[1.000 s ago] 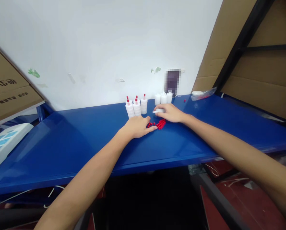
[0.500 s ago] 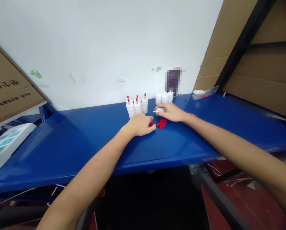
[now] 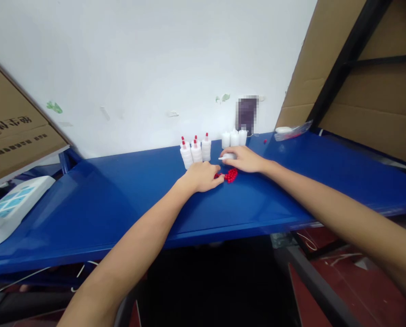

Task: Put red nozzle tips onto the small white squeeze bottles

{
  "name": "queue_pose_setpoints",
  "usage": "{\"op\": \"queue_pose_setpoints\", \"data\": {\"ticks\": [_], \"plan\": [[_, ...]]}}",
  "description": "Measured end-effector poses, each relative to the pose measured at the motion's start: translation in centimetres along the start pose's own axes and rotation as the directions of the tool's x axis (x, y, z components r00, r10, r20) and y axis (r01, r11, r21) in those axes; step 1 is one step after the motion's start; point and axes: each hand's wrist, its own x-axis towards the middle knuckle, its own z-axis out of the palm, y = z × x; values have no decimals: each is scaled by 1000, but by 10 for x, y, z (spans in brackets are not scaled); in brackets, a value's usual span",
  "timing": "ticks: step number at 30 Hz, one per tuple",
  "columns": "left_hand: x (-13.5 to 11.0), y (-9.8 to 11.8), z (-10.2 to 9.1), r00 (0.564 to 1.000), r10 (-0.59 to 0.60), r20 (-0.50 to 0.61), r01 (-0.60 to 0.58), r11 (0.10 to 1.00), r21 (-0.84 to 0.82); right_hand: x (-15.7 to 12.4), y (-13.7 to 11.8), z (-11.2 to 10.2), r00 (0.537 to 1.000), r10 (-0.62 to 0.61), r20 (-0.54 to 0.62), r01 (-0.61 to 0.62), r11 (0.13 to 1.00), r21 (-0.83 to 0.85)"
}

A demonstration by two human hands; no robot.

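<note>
My right hand is closed around a white squeeze bottle, held on its side with its bare nozzle pointing left. My left hand reaches down to the left end of a pile of small red caps. Its thumb and forefinger are apart, with some of the caps between and behind them; the other fingers are mostly hidden. Just behind the left hand stand several white bottles with red tips. Beyond the right hand, several white bottles without red tips stand upright by the wall.
A blue table runs along a white wall. One loose red cap and a clear plastic bag lie at the back right. On the left are a white device with blue panels and a cardboard box.
The view has shifted slightly, moving everything a little to the right. My left hand's fingers have moved slightly at the caps; the right hand keeps its hold on the bottle.
</note>
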Motion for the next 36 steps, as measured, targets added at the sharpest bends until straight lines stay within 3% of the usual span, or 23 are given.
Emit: {"op": "queue_pose_setpoints", "data": {"ticks": [17, 27, 32, 36], "plan": [[3, -3, 7, 998, 53, -31, -55, 997, -50, 0, -1, 1, 1000, -8, -19, 8, 1000, 5], [5, -4, 5, 996, 84, 11, -83, 994, -69, -1, -3, 0, 1000, -2, -17, 2, 1000, -7], [6, -15, 12, 988, 152, -30, -155, 963, -220, -1, -2, 0, 1000, -25, -9, 25, 1000, 9], [5, -19, 18, 984, 105, -146, -162, 868, -469, -2, 0, 2, 997, -61, -40, 63, 997, 44]]}}
